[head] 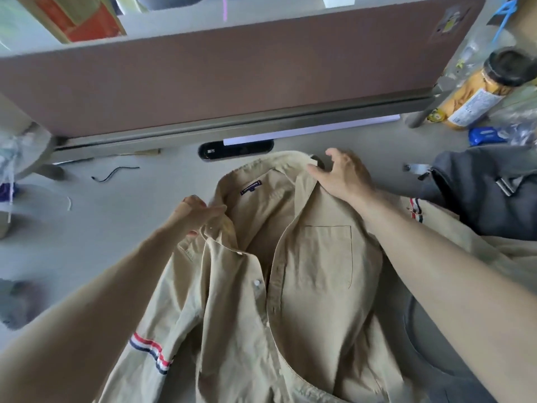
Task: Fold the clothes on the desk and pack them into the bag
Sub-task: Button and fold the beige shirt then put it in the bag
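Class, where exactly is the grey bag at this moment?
In the head view, the grey bag sits at the desk's right edge, just right of the right hand and touching the beige shirt.

Between the hands lies a khaki shirt (305, 257) with a navy neck label (251, 188) and red, white and navy stripes on its sleeve cuff (151, 351). The desk (87, 228) is pale grey. Right of the right hand sits a dark grey bag (479, 193); beyond the hands stands a brown partition (218, 77).
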Tool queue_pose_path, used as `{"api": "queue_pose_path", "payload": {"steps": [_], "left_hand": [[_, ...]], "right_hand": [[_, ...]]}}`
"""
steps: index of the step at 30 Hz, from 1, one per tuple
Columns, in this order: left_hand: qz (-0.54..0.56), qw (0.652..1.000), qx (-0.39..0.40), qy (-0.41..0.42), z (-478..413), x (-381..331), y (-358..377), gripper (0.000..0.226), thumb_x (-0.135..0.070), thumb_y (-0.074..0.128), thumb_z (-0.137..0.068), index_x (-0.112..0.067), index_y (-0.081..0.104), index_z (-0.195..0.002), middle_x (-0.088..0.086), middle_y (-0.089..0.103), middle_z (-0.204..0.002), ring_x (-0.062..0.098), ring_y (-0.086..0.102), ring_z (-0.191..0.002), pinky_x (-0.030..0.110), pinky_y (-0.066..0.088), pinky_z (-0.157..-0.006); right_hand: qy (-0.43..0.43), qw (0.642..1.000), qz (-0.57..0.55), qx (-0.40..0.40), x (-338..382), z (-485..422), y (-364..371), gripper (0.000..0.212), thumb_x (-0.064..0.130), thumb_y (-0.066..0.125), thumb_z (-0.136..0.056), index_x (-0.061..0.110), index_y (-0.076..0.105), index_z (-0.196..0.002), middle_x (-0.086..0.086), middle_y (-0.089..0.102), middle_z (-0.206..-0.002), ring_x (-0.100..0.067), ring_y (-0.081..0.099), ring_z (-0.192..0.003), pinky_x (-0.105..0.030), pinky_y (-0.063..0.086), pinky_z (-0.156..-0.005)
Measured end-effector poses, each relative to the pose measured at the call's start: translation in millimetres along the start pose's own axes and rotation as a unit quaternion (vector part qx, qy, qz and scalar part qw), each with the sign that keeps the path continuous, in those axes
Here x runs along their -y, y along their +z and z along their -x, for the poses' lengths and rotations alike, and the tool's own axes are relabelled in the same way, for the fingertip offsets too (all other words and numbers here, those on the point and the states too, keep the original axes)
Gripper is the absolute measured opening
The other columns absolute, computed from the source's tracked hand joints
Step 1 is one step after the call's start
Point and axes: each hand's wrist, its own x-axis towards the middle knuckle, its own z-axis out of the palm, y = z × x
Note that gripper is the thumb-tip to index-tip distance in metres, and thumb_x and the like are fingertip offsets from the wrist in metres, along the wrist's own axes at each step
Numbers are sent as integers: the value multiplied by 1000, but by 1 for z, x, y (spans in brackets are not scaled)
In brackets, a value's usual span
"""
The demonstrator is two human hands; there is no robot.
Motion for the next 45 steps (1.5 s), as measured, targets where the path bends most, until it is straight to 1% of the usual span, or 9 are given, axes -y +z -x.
{"api": "queue_pose_path", "payload": {"steps": [4,9,15,22,29,34,38,42,45], "left_hand": [[-88,991,-75,67,6,-9,1,39,-49,62,-84,-10,67,-90,6,63,-83,27,61,-76,33,50,-63],[-170,982,-27,76,5,-17,-4,45,-43,45,-86,-3,66,-94,18,68,-92,36,70,-74,38,60,-66],[-60,996,-43,51,-11,-30,-39,34,-26,49,-98,2,66,-85,13,64,-67,23,57,-49,25,45,-46],[247,969,-10,1,-26,-75,-29,38,-10,53,-99,3,68,-67,13,65,-49,14,56,-33,20,42,-32],[390,920,0,41,-47,-92,5,18,-15,47,-103,-10,61,-94,21,73,-77,26,73,-64,33,62,-56],[231,961,-43,144,-60,-38,9,20,-45,72,-75,-30,61,-81,1,71,-90,25,70,-85,40,60,-77],[29,985,-135,101,-32,35,0,54,-60,70,-75,-24,54,-112,4,56,-116,28,57,-107,45,48,-93],[-42,998,-56,-4,-15,96,-8,81,-64,77,-72,-18,42,-128,11,53,-123,33,54,-112,41,45,-88],[-81,994,61,-31,-6,126,-11,54,-41,82,-78,-13,52,-114,9,56,-109,30,54,-98,35,44,-75]], "right_hand": [[-18,993,108,47,26,-31,8,60,53,59,-87,16,49,-133,-10,55,-133,-34,51,-122,-44,42,-95],[-11,983,164,82,36,-45,14,4,13,58,-84,10,58,-82,-15,64,-95,-33,57,-82,-33,41,-70],[-1,986,153,66,40,-42,-20,14,6,55,-76,7,47,-65,-8,49,-66,-27,51,-64,-26,33,-51],[86,969,-191,131,76,-40,-22,15,18,58,-85,11,58,-72,-7,56,-53,-20,50,-40,-23,40,-43],[66,944,-259,192,71,-35,57,23,22,55,-97,12,61,-78,-5,63,-72,-20,61,-70,-31,48,-65],[16,966,-196,166,38,-15,87,12,42,62,-81,30,63,-85,11,66,-89,-15,64,-93,-33,52,-86],[21,977,-113,181,17,27,94,29,32,63,-91,19,64,-117,5,66,-110,-15,62,-103,-32,49,-94],[1,982,-78,171,10,69,108,40,33,62,-92,14,60,-127,-5,61,-129,-24,58,-119,-36,44,-102],[-29,985,-50,164,15,94,117,46,32,63,-92,11,56,-133,-6,57,-136,-23,48,-128,-29,34,-104]]}}
